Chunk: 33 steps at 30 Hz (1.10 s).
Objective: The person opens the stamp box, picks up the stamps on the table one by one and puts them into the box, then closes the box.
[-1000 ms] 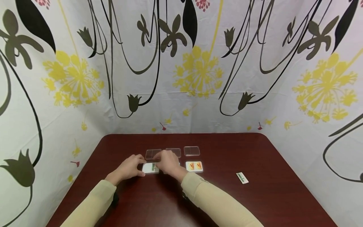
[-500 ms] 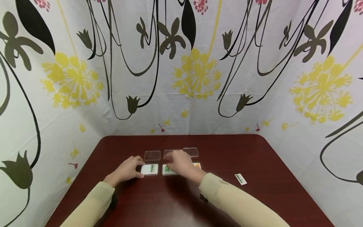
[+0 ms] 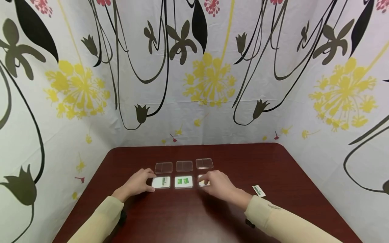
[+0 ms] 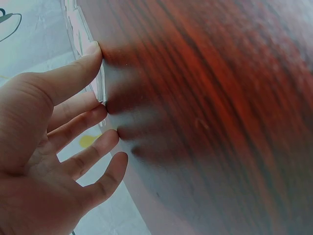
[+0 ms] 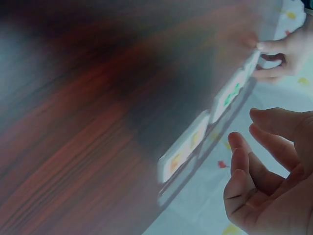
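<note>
Desk [image 3: 182, 216]: dark red-brown wood grain, lt sheen on the near side of mid case [image 3: 183, 186]; far corners were rounded.
Room: white cloth [image 3: 218, 126] hung beyond mid case & to both sides, printed w/ yellow blooms, grey-green buds, blk stems, pink bits.
Mid case: lay flat, centre of a row of 3; white, rect., two green prints side by side.
L case [image 3: 157, 183]: sat just left of mid case; white, narrow green-print strip twd its right end.
R case [image 5: 186, 151]: sat just right of mid case; white w/ two orange-yellow prints.
Clear trays [image 3: 184, 166]: 3 see-thru, rowed just behind mid case & its neighbours.
Loose card [image 3: 259, 191]: white w/ green print, lay askew, well right of mid case.
L grip [image 3: 135, 184]: left of mid case, held L case's outer end b/w thumb & fingers.
R grip [image 3: 219, 185]: right of mid case, above R case; fingers slack, loosely bent; contact unclear.
</note>
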### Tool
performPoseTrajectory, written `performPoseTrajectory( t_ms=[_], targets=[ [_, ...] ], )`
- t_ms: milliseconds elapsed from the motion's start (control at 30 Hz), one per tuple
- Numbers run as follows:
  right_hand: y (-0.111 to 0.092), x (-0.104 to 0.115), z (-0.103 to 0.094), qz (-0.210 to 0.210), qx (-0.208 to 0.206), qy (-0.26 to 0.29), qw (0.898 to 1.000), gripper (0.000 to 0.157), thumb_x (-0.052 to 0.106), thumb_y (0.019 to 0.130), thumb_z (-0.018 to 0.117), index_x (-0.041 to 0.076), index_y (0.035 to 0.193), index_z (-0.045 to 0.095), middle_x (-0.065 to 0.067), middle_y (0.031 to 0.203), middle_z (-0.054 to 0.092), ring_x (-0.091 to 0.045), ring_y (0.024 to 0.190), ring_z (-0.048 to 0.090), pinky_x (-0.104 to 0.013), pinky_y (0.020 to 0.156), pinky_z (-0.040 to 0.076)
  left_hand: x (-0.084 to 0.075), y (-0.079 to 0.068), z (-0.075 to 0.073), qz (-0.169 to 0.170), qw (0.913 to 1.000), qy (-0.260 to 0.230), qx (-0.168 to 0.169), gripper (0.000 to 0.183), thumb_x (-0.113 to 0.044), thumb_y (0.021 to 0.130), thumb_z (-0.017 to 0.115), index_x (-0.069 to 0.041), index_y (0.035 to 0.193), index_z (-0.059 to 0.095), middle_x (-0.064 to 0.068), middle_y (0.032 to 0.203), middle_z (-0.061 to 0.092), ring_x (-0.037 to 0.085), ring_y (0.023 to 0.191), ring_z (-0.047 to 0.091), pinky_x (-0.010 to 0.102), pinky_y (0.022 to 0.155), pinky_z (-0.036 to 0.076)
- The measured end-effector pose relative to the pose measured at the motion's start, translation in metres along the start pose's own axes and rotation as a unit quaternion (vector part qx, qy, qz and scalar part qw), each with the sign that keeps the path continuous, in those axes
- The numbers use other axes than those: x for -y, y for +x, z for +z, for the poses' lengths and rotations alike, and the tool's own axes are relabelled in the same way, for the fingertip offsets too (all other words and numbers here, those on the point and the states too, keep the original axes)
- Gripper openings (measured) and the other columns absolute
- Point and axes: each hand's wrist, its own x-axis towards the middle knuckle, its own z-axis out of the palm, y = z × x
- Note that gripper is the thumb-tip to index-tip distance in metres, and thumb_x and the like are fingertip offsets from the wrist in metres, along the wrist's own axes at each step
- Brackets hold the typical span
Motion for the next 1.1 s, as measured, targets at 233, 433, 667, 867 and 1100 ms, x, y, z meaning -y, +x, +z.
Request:
performPoseTrajectory(
  t_ms=[233, 433, 667, 867, 1100],
  targets=[
    [-0.034, -0.032, -0.02, -0.028, -0.027, -0.065, 0.997, 0.027, 0.007, 0.078, 0.081, 0.019, 0.102, 0.08, 0.005, 0.086, 0.069, -0.012, 0.075, 0.06, -0.032, 0.06, 0.049, 0.0, 0.001, -0.002, -0.005, 1.0, -0.006, -0.002, 0.054, -0.03, 0.08, 0.087, -0.009, 0.128, 0.07, 0.005, 0.129, 0.059, 0.027, 0.116, 0.052, 0.046, 0.091, 0.047],
    [-0.063, -0.061, -0.04, 0.009, -0.008, -0.079, 0.997, 0.028, 0.011, 0.08, 0.082, 0.021, 0.106, 0.079, 0.009, 0.089, 0.064, -0.009, 0.075, 0.056, -0.029, 0.059, 0.045, 0.0, 0.001, -0.001, -0.001, 1.0, -0.004, -0.004, 0.054, -0.03, 0.08, 0.087, -0.01, 0.127, 0.07, 0.005, 0.128, 0.059, 0.026, 0.115, 0.053, 0.046, 0.091, 0.048],
    [-0.096, -0.096, -0.056, 0.029, -0.015, -0.081, 0.996, 0.03, 0.008, 0.077, 0.084, 0.02, 0.105, 0.08, 0.007, 0.091, 0.063, -0.011, 0.073, 0.057, -0.027, 0.059, 0.045, -0.001, -0.002, 0.001, 0.001, 0.9999, -0.006, -0.01, 0.053, -0.03, 0.08, 0.087, -0.01, 0.127, 0.071, 0.004, 0.128, 0.059, 0.026, 0.115, 0.053, 0.047, 0.091, 0.048],
    [-0.119, -0.12, -0.062, 0.061, -0.034, -0.08, 0.994, 0.033, 0.003, 0.077, 0.083, 0.022, 0.103, 0.08, 0.008, 0.094, 0.065, -0.012, 0.076, 0.062, -0.028, 0.059, 0.046, -0.001, -0.001, -0.001, 0.003, 0.9999, 0.004, -0.01, 0.055, -0.032, 0.081, 0.087, -0.011, 0.129, 0.07, 0.006, 0.129, 0.059, 0.028, 0.118, 0.053, 0.049, 0.094, 0.047],
    [-0.134, -0.138, -0.062, 0.107, -0.053, -0.059, 0.991, 0.034, 0.005, 0.077, 0.083, 0.021, 0.107, 0.079, 0.008, 0.103, 0.067, -0.016, 0.084, 0.066, -0.031, 0.063, 0.049, -0.001, -0.002, 0.0, -0.002, 1.0, 0.004, -0.007, 0.055, -0.031, 0.08, 0.087, -0.011, 0.128, 0.07, 0.006, 0.129, 0.059, 0.029, 0.118, 0.053, 0.052, 0.096, 0.045]
  ],
)
